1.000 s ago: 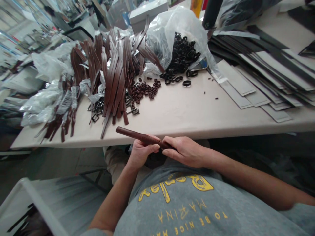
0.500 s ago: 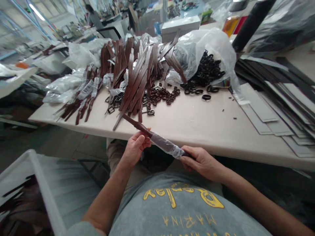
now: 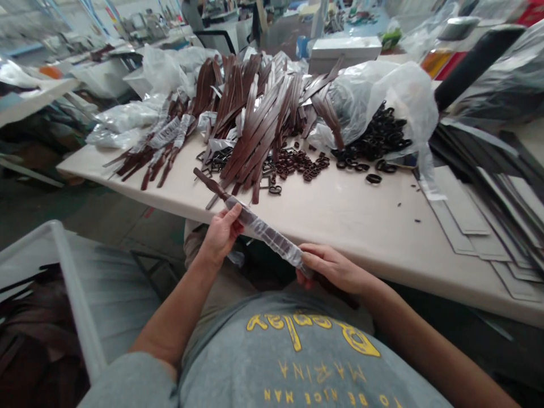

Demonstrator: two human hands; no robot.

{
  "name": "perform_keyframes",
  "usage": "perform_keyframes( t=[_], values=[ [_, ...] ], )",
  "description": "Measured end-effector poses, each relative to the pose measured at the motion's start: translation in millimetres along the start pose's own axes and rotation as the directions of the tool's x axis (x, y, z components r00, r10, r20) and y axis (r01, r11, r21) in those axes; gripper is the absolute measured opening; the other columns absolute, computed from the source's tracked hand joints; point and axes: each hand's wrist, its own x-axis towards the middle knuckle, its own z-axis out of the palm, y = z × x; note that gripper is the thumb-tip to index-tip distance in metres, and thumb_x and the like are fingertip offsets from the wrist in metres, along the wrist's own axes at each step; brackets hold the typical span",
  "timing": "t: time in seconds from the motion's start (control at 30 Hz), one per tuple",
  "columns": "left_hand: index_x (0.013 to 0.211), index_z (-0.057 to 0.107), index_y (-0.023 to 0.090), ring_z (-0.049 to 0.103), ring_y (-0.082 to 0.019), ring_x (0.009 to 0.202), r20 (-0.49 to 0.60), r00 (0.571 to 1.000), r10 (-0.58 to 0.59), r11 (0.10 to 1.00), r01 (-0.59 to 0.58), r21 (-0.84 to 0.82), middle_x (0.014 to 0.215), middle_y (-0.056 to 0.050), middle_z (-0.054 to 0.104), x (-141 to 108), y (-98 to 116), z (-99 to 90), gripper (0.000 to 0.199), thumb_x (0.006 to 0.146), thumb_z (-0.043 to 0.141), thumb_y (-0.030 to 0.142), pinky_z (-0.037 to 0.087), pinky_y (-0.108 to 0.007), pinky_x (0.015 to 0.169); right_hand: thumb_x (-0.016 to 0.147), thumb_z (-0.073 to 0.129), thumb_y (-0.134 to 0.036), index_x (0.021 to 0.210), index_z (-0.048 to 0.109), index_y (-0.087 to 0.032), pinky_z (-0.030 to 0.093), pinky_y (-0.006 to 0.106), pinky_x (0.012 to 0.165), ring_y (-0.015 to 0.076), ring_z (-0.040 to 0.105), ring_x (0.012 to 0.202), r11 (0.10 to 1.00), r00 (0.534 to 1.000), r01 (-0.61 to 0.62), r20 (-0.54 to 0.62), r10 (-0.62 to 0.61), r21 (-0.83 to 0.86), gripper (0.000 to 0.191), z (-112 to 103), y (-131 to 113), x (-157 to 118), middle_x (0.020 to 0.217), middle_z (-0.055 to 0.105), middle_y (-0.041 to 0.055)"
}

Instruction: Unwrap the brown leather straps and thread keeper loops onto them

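Note:
A dark brown leather strap, partly covered by a clear plastic sleeve, slants across in front of my body at the table's front edge. My left hand pinches it near the sleeve's upper end, thumb on top, and the bare strap tip sticks out beyond toward the table. Closed round the lower end of the sleeve is my right hand; a length of brown strap hangs below it, partly hidden by the hand. Just beyond lies a heap of brown straps on the table.
Dark buckles, small brown loops and a bag of black rings lie on the table. Sleeved straps rest at left, grey-white strips at right. A white bin stands at lower left.
The plastic sleeve now covers more of the strap and reaches my left hand. Both hands have shifted slightly left in view, and more strap hangs below my right hand. The view has turned slightly.

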Motion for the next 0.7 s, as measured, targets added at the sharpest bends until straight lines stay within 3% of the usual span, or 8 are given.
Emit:
perform_keyframes(
  t=[0.1, 0.23, 0.4, 0.5, 0.6, 0.7],
  values=[
    [0.076, 0.068, 0.013, 0.060, -0.009, 0.049, -0.029, 0.999, 0.019, 1.000, -0.018, 0.017, 0.066, 0.001, 0.069, 7.7, 5.7, -3.2, 0.028, 0.063, 0.085, 0.031, 0.044, -0.016, 0.039, 0.088, 0.055, -0.062, 0.088, 0.054, -0.016, 0.047, 0.021, 0.055, 0.0096, 0.058, 0.056, 0.995, 0.999, -0.043, 0.026, 0.040, 0.092, 0.046, 1.0, -0.3, 12.2, 0.071, 0.063, -0.0007],
    [0.073, 0.068, 0.014, 0.058, -0.008, 0.049, -0.032, 0.991, 0.130, 0.991, -0.129, 0.034, 0.066, 0.001, 0.069, 18.3, 11.2, -9.3, 0.034, 0.056, 0.089, 0.034, 0.042, -0.015, 0.039, 0.085, 0.059, -0.061, 0.088, 0.054, -0.017, 0.047, 0.022, 0.055, 0.0095, 0.057, 0.055, 0.995, 0.999, -0.042, 0.019, 0.041, 0.091, 0.045, 2.2, -0.2, 21.6, 0.066, 0.061, -0.0028],
    [0.079, 0.068, 0.013, 0.056, -0.007, 0.052, -0.076, 0.974, 0.215, 0.973, -0.207, 0.099, 0.067, 0.001, 0.067, 15.2, 15.5, -12.1, 0.041, 0.058, 0.087, 0.044, 0.041, -0.016, 0.045, 0.093, 0.047, -0.058, 0.081, 0.053, -0.018, 0.045, 0.024, 0.054, 0.0119, 0.057, 0.057, 0.983, 0.998, -0.016, -0.070, 0.003, -0.182, 0.042, 7.7, -5.9, 12.1, 0.072, 0.062, 0.0000],
    [0.106, 0.064, 0.017, 0.062, -0.011, 0.065, 0.042, 0.956, 0.291, 0.949, -0.294, 0.115, 0.084, -0.002, 0.069, -2.1, 6.8, -1.4, 0.047, 0.072, 0.078, 0.047, 0.049, -0.021, 0.059, 0.096, 0.040, -0.055, 0.076, 0.053, -0.019, 0.046, 0.026, 0.057, 0.0139, 0.057, 0.059, 0.938, 0.988, 0.037, -0.127, -0.086, -0.345, 0.043, 9.4, -4.6, 11.5, 0.069, 0.058, -0.0009],
    [0.110, 0.058, 0.021, 0.062, -0.014, 0.076, 0.159, 0.943, 0.293, 0.946, -0.310, 0.094, 0.097, -0.004, 0.069, -22.2, -11.0, 12.7, 0.045, 0.074, 0.078, 0.038, 0.051, -0.025, 0.069, 0.098, 0.036, -0.053, 0.075, 0.055, -0.022, 0.047, 0.027, 0.059, 0.0160, 0.058, 0.061, 0.876, 0.974, 0.080, -0.148, -0.170, -0.475, 0.044, 12.5, -1.8, 20.4, 0.066, 0.058, -0.0006],
    [0.104, 0.058, 0.024, 0.062, -0.015, 0.078, 0.080, 0.943, 0.322, 0.939, -0.329, 0.100, 0.095, -0.003, 0.070, -37.0, -25.3, 17.5, 0.033, 0.079, 0.074, 0.038, 0.050, -0.026, 0.071, 0.099, 0.036, -0.049, 0.077, 0.056, -0.023, 0.049, 0.027, 0.056, 0.0170, 0.060, 0.060, 0.810, 0.960, 0.139, -0.122, -0.251, -0.570, 0.039, 16.6, -0.9, 28.8, 0.067, 0.062, 0.0006]
  ],
)
